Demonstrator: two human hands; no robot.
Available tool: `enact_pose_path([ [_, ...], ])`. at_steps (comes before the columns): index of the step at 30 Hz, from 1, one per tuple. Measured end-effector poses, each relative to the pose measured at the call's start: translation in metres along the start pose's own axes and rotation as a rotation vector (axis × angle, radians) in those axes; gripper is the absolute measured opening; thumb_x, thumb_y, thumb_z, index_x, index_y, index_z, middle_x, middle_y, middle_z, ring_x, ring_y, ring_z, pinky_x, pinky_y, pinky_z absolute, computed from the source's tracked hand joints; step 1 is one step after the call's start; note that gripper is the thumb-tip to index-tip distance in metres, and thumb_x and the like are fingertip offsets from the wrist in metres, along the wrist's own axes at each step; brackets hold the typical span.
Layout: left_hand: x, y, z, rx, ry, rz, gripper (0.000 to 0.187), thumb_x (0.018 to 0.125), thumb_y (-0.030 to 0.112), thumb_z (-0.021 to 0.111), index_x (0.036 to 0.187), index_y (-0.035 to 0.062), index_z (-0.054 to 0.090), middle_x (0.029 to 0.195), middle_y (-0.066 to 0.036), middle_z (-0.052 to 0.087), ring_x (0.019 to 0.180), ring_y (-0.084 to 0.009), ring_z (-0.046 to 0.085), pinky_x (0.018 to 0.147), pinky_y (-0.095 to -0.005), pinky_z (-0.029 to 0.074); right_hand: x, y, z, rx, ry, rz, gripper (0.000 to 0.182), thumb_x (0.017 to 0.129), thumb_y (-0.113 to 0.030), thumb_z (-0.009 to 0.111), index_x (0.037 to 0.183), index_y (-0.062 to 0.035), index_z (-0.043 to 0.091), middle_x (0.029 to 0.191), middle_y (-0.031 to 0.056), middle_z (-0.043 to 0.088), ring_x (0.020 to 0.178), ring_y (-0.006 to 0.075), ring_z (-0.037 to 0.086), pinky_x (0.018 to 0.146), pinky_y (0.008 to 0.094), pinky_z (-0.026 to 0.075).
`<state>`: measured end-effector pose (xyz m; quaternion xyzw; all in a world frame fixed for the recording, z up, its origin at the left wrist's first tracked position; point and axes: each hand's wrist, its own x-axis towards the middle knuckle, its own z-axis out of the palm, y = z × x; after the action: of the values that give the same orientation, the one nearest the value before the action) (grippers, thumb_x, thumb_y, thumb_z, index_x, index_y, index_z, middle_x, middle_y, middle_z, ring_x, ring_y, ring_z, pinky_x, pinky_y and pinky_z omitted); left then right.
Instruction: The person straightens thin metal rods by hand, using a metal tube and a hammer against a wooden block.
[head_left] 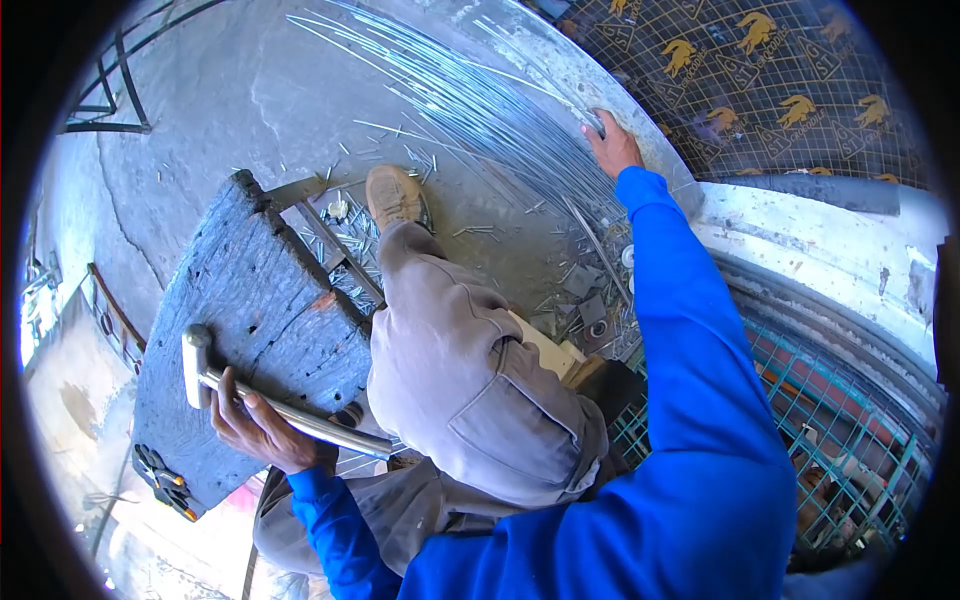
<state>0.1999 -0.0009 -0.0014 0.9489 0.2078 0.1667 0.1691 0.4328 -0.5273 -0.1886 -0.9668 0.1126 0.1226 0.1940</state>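
My left hand (pixel 262 432) is wrapped round a hammer (pixel 325 425) with a shiny metal handle. The hammer's head rests on or just over a worn, dark wooden block (pixel 255 290) in front of me. My right hand (pixel 612 150) is stretched far out to the right, its fingers pinched at the end of a thin metal rod. Beside it, a large spread of thin metal rods (pixel 500 110) lies on the floor and along the low ledge. Part of the right hand's grip is hidden by its fingers.
Pliers (pixel 165 480) hang at the block's near left corner. Short cut rod pieces (pixel 350 235) litter the floor round my shoe (pixel 397 197). A green wire crate (pixel 830 430) stands at the right, below a pale ledge (pixel 800 225). A dark printed sheet (pixel 770 90) lies at the upper right.
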Motion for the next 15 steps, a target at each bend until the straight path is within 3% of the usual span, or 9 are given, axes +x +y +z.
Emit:
enact_pose_path([
  [2,0.001,-0.001,0.000,0.007,0.014,0.022,0.052,0.102,0.046,0.036,0.128,0.0066,0.059,0.121,-0.015,0.053,0.116,-0.0291,0.045,0.102,-0.0433,0.030,0.006,0.004,-0.004,-0.056,-0.110,0.041,0.052,0.091,-0.042,0.062,0.136,-0.0180,0.050,0.115,0.0203,0.066,0.107,0.0411,0.063,0.093,0.0474,0.049],
  [9,0.000,-0.005,0.001,0.011,0.006,0.039,0.050,0.103,0.044,0.037,0.128,0.0070,0.060,0.121,-0.014,0.054,0.116,-0.0285,0.045,0.101,-0.0429,0.030,0.014,0.033,0.039,-0.264,-0.158,-0.077,0.046,0.089,-0.037,0.065,0.129,-0.0151,0.058,0.113,0.0196,0.067,0.108,0.0404,0.062,0.098,0.0474,0.047],
  [11,-0.001,-0.003,0.000,0.022,0.013,0.011,0.051,0.102,0.045,0.038,0.128,0.0071,0.060,0.122,-0.014,0.058,0.118,-0.0284,0.047,0.102,-0.0423,0.032,0.006,0.026,0.047,-0.389,-0.196,-0.027,0.039,0.089,-0.035,0.066,0.120,-0.0115,0.064,0.114,0.0190,0.066,0.108,0.0383,0.061,0.096,0.0493,0.047],
  [15,0.000,0.000,0.001,-0.011,0.017,-0.009,0.051,0.102,0.045,0.039,0.129,0.0073,0.060,0.122,-0.014,0.057,0.119,-0.0282,0.046,0.103,-0.0425,0.032,-0.021,-0.011,0.044,-0.411,-0.373,0.101,0.051,0.086,-0.037,0.068,0.128,-0.0096,0.057,0.120,0.0204,0.064,0.118,0.0367,0.056,0.099,0.0459,0.046],
])
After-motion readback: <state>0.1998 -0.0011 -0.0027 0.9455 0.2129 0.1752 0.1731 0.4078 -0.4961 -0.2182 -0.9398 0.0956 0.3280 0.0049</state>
